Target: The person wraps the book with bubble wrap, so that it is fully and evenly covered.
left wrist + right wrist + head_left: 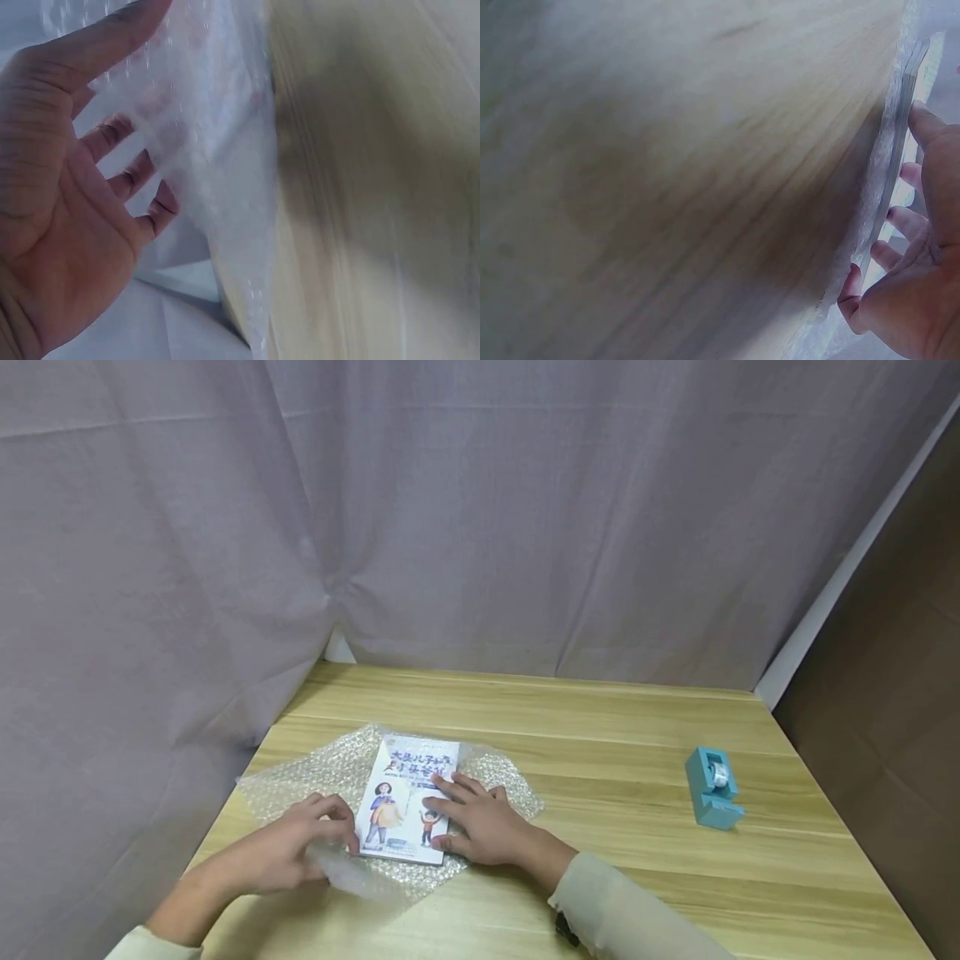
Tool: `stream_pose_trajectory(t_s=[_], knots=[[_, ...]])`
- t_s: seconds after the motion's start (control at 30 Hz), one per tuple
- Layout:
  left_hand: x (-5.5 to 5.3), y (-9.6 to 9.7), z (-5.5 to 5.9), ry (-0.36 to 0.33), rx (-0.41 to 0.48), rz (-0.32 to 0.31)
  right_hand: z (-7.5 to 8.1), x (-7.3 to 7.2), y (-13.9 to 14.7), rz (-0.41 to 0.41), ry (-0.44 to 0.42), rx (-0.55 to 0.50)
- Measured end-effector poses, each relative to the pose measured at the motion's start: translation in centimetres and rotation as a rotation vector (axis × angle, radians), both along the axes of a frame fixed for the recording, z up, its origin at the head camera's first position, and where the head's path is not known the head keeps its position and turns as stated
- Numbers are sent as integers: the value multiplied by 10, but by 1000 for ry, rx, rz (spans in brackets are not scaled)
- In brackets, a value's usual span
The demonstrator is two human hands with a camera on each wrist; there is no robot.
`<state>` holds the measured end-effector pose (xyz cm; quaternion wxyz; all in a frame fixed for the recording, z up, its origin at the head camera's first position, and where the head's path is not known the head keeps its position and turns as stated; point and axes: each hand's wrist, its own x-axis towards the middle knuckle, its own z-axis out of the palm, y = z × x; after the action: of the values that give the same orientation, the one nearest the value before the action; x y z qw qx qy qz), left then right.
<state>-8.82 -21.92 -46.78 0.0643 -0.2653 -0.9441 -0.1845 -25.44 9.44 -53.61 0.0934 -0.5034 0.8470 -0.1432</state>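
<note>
A white book (396, 793) with a drawn woman and child on its cover lies face up on a sheet of bubble wrap (337, 768). My left hand (288, 845) grips the near left part of the wrap beside the book. In the left wrist view the thumb is in front of the lifted bubble wrap (240, 195), with the fingers behind it. Across the cover's right side rests my right hand (487, 825), its fingers spread. The right wrist view shows the book's edge (901, 142) above the wrap, with those fingers on top.
A blue tape dispenser (712, 806) with a roll in it stands on the right of the wooden table (600, 860). Grey curtain (480, 527) hangs behind the table and along its left side. A brown panel (885, 652) borders the right.
</note>
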Motion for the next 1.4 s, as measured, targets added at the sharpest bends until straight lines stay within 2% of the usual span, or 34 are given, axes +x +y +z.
stream_pose_trajectory(t_s=[0.23, 0.37, 0.53, 0.77, 1.1, 1.4], knots=[[-14, 12, 2, 77, 57, -91, 2, 0, -1, -4, -2, 3], [-22, 14, 3, 81, 98, -100, 2, 0, -1, 2, 3, -5], [-28, 15, 2, 93, 114, -34, 3, 1, -2, 13, 7, -9], [-39, 17, -2, 167, 79, 99, 4, 1, -2, 9, 12, -7], [-58, 20, -10, 216, 36, 151, 6, 1, -2, 3, 6, -11], [-72, 25, -21, 215, -47, 251, 6, 1, -2, -7, 10, -2]])
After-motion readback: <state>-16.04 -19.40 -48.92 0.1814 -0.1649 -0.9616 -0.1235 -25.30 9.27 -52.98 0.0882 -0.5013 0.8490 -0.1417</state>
